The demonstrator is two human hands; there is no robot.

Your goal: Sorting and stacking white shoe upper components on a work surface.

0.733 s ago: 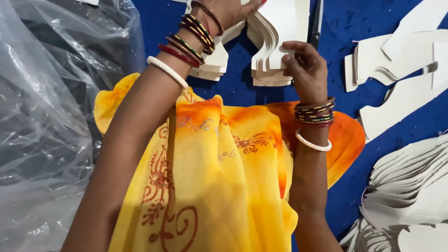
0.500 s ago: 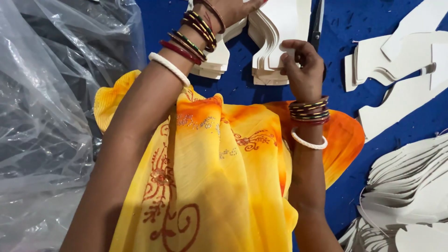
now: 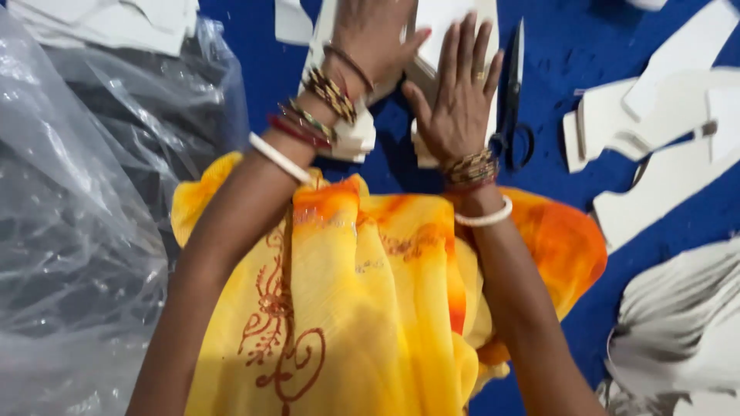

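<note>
White card cutouts were what both hands were on. The right hand [image 3: 461,92] lay flat, fingers spread, pressing a stack [image 3: 443,23] just left of the scissors [image 3: 512,100]. The left hand [image 3: 370,38] rested on a second stack [image 3: 351,139] farther left of the scissors; couldn't tell if it gripped anything. Looked like mid-job to me: two piles squared up, while loose pieces [image 3: 655,146] right of the scissors sat unstacked. Both stacks sat directly under the palms.
</note>
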